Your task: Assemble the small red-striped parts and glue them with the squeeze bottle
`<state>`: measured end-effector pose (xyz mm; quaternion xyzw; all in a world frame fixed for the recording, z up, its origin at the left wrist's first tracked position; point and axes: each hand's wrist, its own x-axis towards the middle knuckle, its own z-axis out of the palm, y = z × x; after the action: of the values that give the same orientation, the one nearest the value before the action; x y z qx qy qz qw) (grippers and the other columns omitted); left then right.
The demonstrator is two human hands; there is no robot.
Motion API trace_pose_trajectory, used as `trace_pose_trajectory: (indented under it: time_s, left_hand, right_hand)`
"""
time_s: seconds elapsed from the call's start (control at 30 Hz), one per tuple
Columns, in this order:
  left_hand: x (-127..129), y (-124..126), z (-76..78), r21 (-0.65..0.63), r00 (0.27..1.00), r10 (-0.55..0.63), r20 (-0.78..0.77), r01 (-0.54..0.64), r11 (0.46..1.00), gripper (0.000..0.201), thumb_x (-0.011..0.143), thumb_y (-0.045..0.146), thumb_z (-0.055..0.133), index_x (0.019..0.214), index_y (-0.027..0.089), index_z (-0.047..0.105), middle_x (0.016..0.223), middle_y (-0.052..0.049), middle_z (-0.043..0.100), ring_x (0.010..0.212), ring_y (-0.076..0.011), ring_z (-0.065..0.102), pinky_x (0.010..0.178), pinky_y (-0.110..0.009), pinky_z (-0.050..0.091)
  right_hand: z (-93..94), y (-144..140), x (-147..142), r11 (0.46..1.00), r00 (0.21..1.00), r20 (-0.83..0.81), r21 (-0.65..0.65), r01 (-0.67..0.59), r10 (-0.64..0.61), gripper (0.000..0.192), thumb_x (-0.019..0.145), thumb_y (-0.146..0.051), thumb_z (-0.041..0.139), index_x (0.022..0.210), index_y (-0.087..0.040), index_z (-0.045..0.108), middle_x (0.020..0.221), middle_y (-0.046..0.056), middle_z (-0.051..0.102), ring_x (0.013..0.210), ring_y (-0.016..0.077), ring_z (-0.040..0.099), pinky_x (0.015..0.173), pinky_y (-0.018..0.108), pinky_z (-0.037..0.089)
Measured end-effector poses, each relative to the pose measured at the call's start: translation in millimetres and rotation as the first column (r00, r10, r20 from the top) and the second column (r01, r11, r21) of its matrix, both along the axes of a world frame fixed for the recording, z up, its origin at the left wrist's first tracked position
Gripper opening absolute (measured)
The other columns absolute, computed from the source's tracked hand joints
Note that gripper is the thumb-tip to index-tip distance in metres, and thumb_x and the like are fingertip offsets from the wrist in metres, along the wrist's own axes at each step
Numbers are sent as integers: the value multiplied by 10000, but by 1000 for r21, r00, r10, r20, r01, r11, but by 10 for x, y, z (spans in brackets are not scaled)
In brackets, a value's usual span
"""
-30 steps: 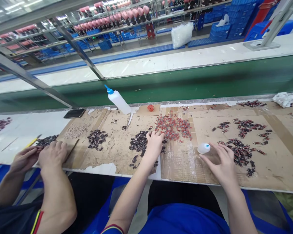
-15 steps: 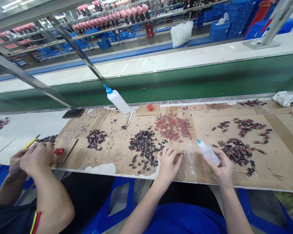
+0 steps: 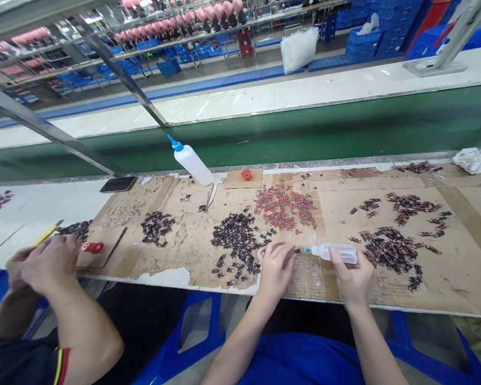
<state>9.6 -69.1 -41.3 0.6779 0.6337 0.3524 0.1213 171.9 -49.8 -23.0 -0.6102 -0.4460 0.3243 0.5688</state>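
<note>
My left hand (image 3: 276,267) is closed, its fingertips pinching a small dark part (image 3: 297,250). In my right hand (image 3: 353,278) lies a small translucent squeeze bottle (image 3: 324,251), held nearly level. Its blue nozzle (image 3: 308,250) points left and stops close to the pinched part; whether they touch I cannot tell. Just left of my left hand spreads a pile of small black parts (image 3: 234,232). Beyond the hands is a heap of thin red parts (image 3: 278,206). To the right of the bottle are joined red-and-black pieces (image 3: 390,250).
A larger white bottle with a blue tip (image 3: 193,164) stands tilted behind the piles, near a red cap-like dish (image 3: 246,175) on cardboard. At left a co-worker's hands (image 3: 50,262) work beside a red object (image 3: 92,247). A phone (image 3: 118,184) lies farther back.
My right hand has turned the squeeze bottle from slanted to nearly level, bringing its nozzle down and left to the part in my left hand. The co-worker's hands have shifted slightly left.
</note>
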Motion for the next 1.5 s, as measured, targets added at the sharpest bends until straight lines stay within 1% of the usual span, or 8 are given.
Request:
trace_pose_trajectory:
  time_s: [0.2, 0.5, 0.73, 1.1, 1.23, 1.33, 1.4, 1.5]
  left_hand:
    - [-2, 29, 15, -100, 992, 23, 122, -10, 995, 222, 812, 109, 655, 983, 246, 694, 909, -11, 768, 986, -203, 638, 919, -413, 316]
    - [13, 20, 53, -122, 991, 46, 127, -30, 992, 206, 807, 121, 660, 953, 257, 708, 888, -9, 773, 973, -196, 651, 913, -406, 305]
    - [18, 21, 62, -126, 991, 54, 122, -38, 991, 177, 812, 139, 658, 932, 258, 709, 876, -6, 776, 960, -200, 653, 907, -407, 297]
    - [31, 15, 84, -91, 993, 61, 101, -52, 994, 174, 801, 129, 674, 913, 257, 708, 862, 7, 774, 941, -198, 651, 894, -408, 280]
    - [25, 15, 82, -116, 992, 69, 104, -57, 992, 181, 789, 113, 689, 902, 254, 708, 865, 3, 770, 976, -209, 632, 903, -417, 280]
    - [-5, 46, 114, -158, 992, 45, 115, -27, 987, 197, 784, 132, 707, 939, 254, 709, 877, -9, 766, 1041, -233, 601, 910, -426, 297]
    - [-30, 98, 161, -167, 993, 26, 113, -7, 986, 179, 786, 169, 719, 942, 257, 715, 912, -17, 761, 1064, -242, 580, 909, -429, 310]
    - [-48, 225, 247, -135, 996, 28, 84, -17, 991, 131, 822, 194, 686, 928, 261, 723, 974, -26, 749, 1066, -245, 552, 903, -434, 322]
  right_hand:
    - [34, 38, -44, 999, 982, 188, 1, -37, 36, 360, 697, -520, 670, 612, -171, 640, 530, 29, 648, 458, 158, 567, 463, 257, 451]
    - [25, 64, -62, 997, 957, 282, -9, -70, 70, 364, 719, -506, 644, 566, -178, 607, 500, 11, 618, 435, 135, 522, 459, 246, 421]
    - [2, 54, -48, 999, 972, 231, -30, -34, 40, 365, 710, -515, 659, 589, -172, 622, 522, 13, 626, 463, 143, 539, 479, 250, 433]
    - [-10, 59, -40, 998, 980, 194, -37, -41, 47, 322, 702, -457, 676, 558, -176, 612, 499, -5, 594, 466, 134, 511, 475, 249, 417]
    - [-22, 56, 2, 1000, 999, 48, -7, 21, -21, 280, 702, -439, 691, 650, -167, 648, 592, 19, 649, 546, 167, 585, 530, 275, 465]
    - [-16, 81, 54, 995, 995, -63, 58, 79, -75, 298, 677, -416, 730, 810, -160, 656, 764, 57, 703, 675, 198, 650, 621, 309, 513]
    - [-23, 110, 94, 993, 994, -83, 88, 82, -74, 370, 626, -381, 778, 885, -169, 622, 838, 70, 709, 737, 210, 669, 670, 330, 527]
    - [-71, 155, 144, 994, 998, -52, 99, 39, -34, 432, 580, -355, 814, 889, -193, 560, 848, 61, 702, 788, 218, 680, 753, 370, 535]
